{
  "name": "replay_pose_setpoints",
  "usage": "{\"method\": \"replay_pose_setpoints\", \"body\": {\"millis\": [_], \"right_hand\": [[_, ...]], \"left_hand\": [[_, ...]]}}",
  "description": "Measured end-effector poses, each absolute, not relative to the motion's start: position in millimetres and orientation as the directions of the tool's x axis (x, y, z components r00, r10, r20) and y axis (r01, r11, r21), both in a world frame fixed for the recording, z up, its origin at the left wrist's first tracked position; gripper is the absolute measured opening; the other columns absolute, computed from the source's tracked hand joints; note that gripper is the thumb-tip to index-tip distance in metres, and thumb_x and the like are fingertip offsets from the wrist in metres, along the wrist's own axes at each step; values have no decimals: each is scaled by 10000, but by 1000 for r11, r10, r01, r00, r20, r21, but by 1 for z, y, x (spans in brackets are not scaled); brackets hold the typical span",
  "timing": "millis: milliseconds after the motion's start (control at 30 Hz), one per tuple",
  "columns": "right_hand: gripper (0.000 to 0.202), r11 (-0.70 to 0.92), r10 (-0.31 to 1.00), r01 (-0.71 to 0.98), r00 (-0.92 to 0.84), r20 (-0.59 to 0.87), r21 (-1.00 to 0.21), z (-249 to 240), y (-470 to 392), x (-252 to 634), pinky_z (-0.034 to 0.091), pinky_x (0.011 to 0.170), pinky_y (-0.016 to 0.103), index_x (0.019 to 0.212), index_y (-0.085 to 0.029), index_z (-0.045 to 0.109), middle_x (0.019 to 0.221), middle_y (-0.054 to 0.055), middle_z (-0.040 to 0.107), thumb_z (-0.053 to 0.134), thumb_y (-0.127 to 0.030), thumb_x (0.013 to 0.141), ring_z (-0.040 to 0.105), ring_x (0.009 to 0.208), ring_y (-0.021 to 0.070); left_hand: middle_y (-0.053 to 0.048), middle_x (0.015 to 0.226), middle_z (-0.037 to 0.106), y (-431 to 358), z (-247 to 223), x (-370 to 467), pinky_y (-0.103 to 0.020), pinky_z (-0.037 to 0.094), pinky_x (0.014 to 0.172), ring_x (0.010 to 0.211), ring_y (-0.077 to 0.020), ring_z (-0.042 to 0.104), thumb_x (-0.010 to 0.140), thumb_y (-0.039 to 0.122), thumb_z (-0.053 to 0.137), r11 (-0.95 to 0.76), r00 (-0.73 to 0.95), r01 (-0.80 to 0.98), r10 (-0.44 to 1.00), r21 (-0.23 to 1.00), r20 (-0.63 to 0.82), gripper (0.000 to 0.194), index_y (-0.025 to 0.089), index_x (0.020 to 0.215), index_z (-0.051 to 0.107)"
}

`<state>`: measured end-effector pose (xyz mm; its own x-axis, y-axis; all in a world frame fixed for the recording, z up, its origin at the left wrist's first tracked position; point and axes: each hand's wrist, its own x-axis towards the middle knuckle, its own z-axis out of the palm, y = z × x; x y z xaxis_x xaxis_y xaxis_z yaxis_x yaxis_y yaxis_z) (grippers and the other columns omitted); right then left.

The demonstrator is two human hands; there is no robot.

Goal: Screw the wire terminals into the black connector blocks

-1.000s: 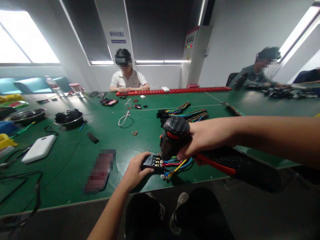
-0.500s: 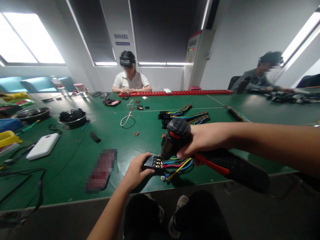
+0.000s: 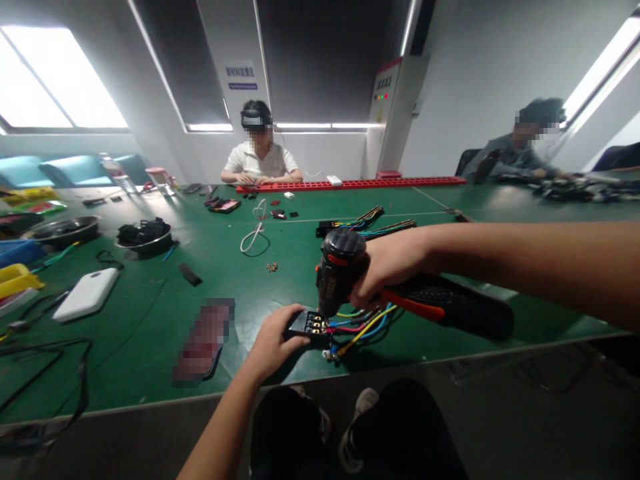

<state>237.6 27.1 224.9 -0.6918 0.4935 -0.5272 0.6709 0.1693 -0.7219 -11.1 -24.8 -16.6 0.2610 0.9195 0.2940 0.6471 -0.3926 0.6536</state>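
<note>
My left hand (image 3: 277, 341) grips a black terminal block (image 3: 303, 322) at its left end, close to the table's front edge. Brass-coloured contacts show along the block's right part. From there, red, yellow, blue and green wires (image 3: 373, 333) run off to the right, some ending in metal lugs (image 3: 331, 355). My right hand (image 3: 383, 270) is wrapped round a black and orange cordless drill (image 3: 341, 267). The drill's nose points down at the block's far right corner; its tip is hidden, so contact cannot be made out. A small heap of brass screws (image 3: 271, 267) lies beyond the block.
More wired black blocks (image 3: 330, 229) lie behind the drill. At left are a phone (image 3: 204, 341), a white power bank (image 3: 86, 295), a metal bowl of black parts (image 3: 145, 237) and loose cables. A red slotted rail (image 3: 400, 182) crosses the far side, where a person sits; another sits far right.
The drill and my right hand have shifted slightly left and up, and the drill's handle end has risen. My left hand keeps its grip on the block in the same place.
</note>
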Motion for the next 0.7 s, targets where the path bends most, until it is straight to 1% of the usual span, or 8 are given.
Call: {"method": "replay_pose_setpoints", "body": {"millis": [67, 133, 333, 400, 467, 533, 600, 700], "right_hand": [[64, 143, 479, 707, -662, -577, -692, 226, 30, 234, 506, 644, 293, 743, -166, 652, 719, 6, 632, 684, -170, 688, 589, 652, 153], [82, 134, 448, 728, -650, -614, -673, 228, 33, 231, 508, 630, 294, 744, -168, 646, 706, 2, 634, 700, -186, 686, 591, 639, 154], [115, 132, 416, 753, -633, -653, -645, 231, 35, 222, 511, 591, 284, 776, -170, 649, 632, -11, 620, 731, -216, 708, 586, 586, 147], [118, 97, 443, 750, -621, -647, -654, 229, 35, 223, 514, 580, 283, 785, -174, 645, 615, -8, 620, 727, -236, 727, 595, 580, 153], [134, 45, 500, 738, -600, -625, -673, 226, 36, 225, 520, 569, 288, 808, -179, 642, 609, -2, 626, 718, -273, 750, 611, 579, 164], [155, 12, 526, 721, -594, -609, -693, 222, 38, 230, 532, 578, 296, 816, -179, 642, 618, 5, 637, 725, -292, 751, 624, 586, 171], [150, -1, 511, 705, -609, -606, -709, 220, 39, 235, 543, 606, 299, 788, -176, 641, 634, 9, 645, 737, -280, 740, 631, 600, 166], [139, -22, 486, 684, -630, -605, -730, 219, 39, 240, 540, 621, 286, 724, -170, 624, 646, 10, 643, 728, -262, 741, 627, 607, 152]], "left_hand": [[-99, 1284, 630, -25, -17, -11, -447, 439, 1020, 1173, -289, 581, 775, 273, 746, -394, 266, 645, 919, 655, 292, 551, 227, 1290, 555], [-98, 1285, 630, -25, -16, -11, -445, 438, 1022, 1173, -285, 580, 775, 266, 746, -399, 269, 644, 917, 653, 295, 550, 225, 1289, 555], [-86, 1257, 645, -25, -16, -11, -428, 456, 998, 1147, -276, 594, 769, 279, 754, -407, 265, 655, 913, 637, 312, 544, 226, 1275, 562], [-88, 1252, 647, -26, -16, -10, -430, 459, 989, 1141, -279, 596, 778, 307, 748, -413, 275, 659, 910, 629, 310, 540, 228, 1279, 561], [-93, 1252, 647, -26, -15, -9, -431, 458, 983, 1135, -279, 598, 804, 332, 725, -420, 281, 660, 907, 623, 313, 524, 228, 1289, 555], [-96, 1254, 646, -27, -13, -7, -429, 451, 985, 1135, -278, 599, 826, 334, 701, -420, 275, 658, 906, 625, 321, 502, 229, 1293, 550], [-90, 1228, 657, -26, -11, -7, -428, 446, 975, 1120, -280, 603, 812, 327, 714, -404, 255, 665, 913, 628, 318, 487, 233, 1266, 564], [-61, 1130, 685, -26, -7, -7, -420, 448, 930, 1058, -280, 614, 758, 331, 764, -354, 218, 693, 933, 628, 285, 469, 243, 1187, 598]]}}
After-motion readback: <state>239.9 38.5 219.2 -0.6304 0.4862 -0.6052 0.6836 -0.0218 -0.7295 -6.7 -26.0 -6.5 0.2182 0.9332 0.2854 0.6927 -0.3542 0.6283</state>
